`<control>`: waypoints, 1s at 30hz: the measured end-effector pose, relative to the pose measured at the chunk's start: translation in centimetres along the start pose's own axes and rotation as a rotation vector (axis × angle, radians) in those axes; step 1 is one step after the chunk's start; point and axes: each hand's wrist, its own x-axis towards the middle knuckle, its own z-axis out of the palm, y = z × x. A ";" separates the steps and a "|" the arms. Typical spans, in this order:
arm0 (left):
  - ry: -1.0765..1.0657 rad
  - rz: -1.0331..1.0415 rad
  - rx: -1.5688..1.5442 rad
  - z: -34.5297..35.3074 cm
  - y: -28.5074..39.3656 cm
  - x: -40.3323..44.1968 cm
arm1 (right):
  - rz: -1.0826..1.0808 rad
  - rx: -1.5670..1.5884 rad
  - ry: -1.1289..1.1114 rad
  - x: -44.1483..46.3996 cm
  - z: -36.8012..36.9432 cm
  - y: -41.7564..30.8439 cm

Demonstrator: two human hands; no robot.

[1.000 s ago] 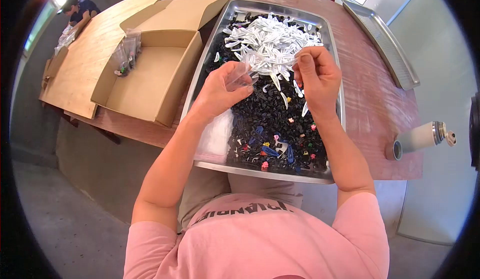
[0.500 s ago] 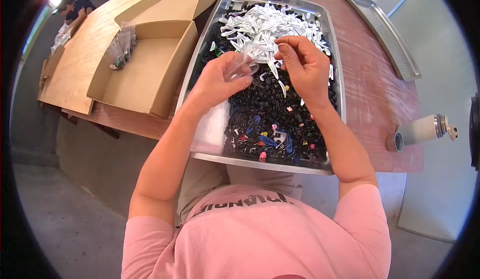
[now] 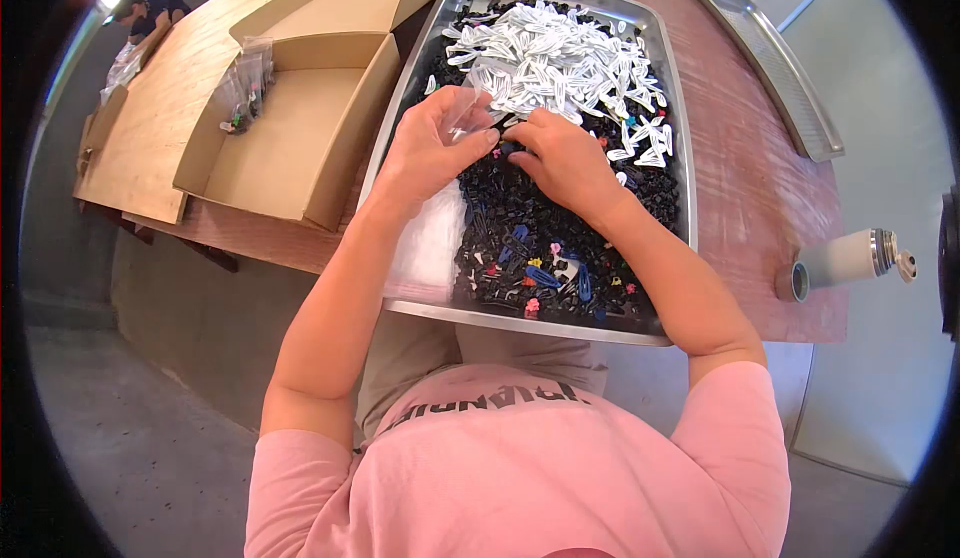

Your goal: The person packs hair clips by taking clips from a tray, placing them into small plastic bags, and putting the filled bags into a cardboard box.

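A clear bag [image 3: 463,116] is pinched by the left hand [image 3: 428,155] over the tray [image 3: 520,323]; whether the right hand's [image 3: 568,163] fingertips are closed cannot be told. If loosened, the bag could be dropped.

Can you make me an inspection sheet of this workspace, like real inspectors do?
Surface: reddish table, with a pale wooden board at left.
Job's things: white clips heaped on black pieces in a metal tray; a whitish plastic stack in its near left corner.
Clutter: open cardboard box holding small bags; flask at right.
Hands: left hand holds a clear bag; right hand close by, its grip hidden.
Cables: nothing seen.
Surroundings: another person at far left, a second tray at right.
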 end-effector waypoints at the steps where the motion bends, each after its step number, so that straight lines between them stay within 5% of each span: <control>1: -0.001 0.018 0.002 0.0 0.0 0.0 | -0.001 -0.001 0.001 0.0 -0.1 0.1; 7: -0.002 -0.032 0.016 -0.1 0.4 0.0 | -0.046 0.135 0.090 0.5 -1.0 0.1; 9: 0.006 -0.033 0.018 -0.2 0.1 0.1 | 0.209 0.526 0.093 0.5 -2.4 -0.5; 11: 0.015 -0.036 0.020 -0.2 -0.2 0.1 | 0.192 0.682 0.217 0.4 -2.6 -0.2; 20: -0.033 -0.051 0.141 0.2 0.1 -0.2 | -0.032 0.756 0.569 -0.1 -4.0 -2.3; 30: -0.140 -0.039 0.126 0.5 0.3 -0.3 | -0.045 0.418 0.521 0.1 -4.0 -2.6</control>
